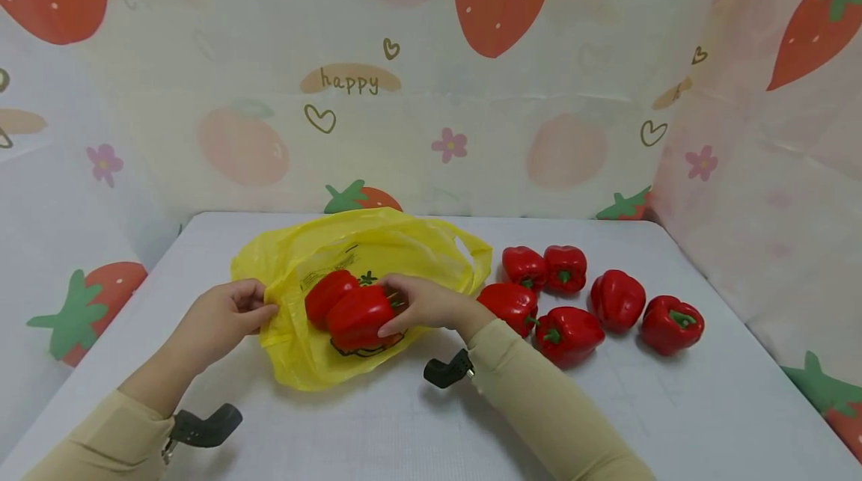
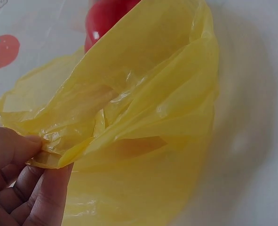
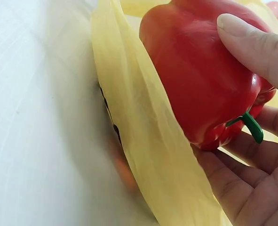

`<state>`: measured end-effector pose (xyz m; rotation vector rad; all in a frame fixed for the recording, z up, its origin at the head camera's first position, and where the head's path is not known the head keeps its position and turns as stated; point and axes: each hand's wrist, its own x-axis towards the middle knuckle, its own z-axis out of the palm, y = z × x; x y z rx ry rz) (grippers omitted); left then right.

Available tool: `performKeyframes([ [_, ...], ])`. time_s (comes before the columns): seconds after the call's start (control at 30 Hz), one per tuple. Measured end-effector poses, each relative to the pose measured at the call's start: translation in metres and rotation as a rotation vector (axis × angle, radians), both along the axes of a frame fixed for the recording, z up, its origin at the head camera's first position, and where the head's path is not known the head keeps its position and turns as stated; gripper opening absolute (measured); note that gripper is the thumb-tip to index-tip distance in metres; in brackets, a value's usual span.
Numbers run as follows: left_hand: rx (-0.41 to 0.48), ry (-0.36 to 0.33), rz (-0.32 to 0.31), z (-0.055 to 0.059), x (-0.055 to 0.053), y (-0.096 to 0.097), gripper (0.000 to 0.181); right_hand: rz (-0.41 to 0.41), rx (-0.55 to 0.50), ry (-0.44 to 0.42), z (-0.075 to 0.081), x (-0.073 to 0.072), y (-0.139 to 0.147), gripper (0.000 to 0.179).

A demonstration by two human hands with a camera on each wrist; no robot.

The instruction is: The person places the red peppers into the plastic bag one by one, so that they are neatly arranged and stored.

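My left hand [image 1: 225, 320] pinches the left edge of a yellow plastic bag [image 1: 296, 361], thumb over the gathered film in the left wrist view. The bag's mouth gapes toward me. With my right hand [image 1: 424, 305] I hold a red bell pepper [image 1: 360, 316] by its stem end, thumb on one side and fingers beneath. In the right wrist view the pepper [image 3: 200, 70] is at the bag's mouth, its green stem toward my palm. Another red bell pepper [image 1: 328, 292] shows just behind it, partly covered, against the inside of the bag.
Several more red bell peppers [image 1: 616, 300] lie on the white table [image 1: 714, 406] to the right, some close to my right forearm. A printed cloth [image 1: 417, 107] with strawberries hangs behind and at both sides. Black wrist mounts [image 1: 209, 425] stick out from both sleeves.
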<state>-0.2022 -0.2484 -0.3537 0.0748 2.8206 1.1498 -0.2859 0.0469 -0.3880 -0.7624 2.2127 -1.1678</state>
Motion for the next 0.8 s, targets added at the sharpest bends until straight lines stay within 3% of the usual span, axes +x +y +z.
performKeyframes([
  [0.8,-0.001,0.001,0.002,-0.002,0.002,0.001,0.021,0.007,0.049,0.046,0.009,-0.016,-0.027,0.056],
])
